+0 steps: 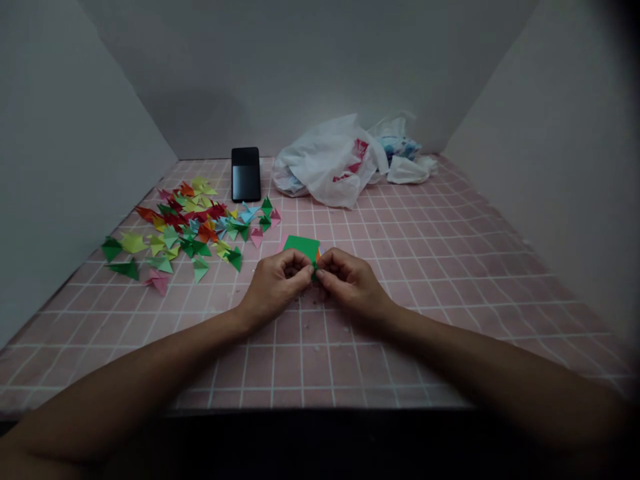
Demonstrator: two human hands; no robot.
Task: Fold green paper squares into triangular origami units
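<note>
Pinched between the fingertips of both hands is a small green piece of folded paper (pixel 315 268), mostly hidden by the fingers. My left hand (pixel 280 279) grips it from the left, its thumb pressed to the forefinger. From the other side my right hand (pixel 353 283) holds it in a similar pinch. Just beyond the hands lies a stack of square coloured paper (pixel 303 247), green on top, with pink and orange edges showing. To the left spreads a pile of folded paper cranes (pixel 193 230) in red, yellow, green, blue and pink.
A black phone (pixel 245 175) lies behind the cranes. Toward the back wall are a crumpled white plastic bag (pixel 330 163) with red print, a blue-patterned packet (pixel 400 147) and white tissue (pixel 409 170). Pale walls enclose the pink checked tablecloth (pixel 425 267) on three sides.
</note>
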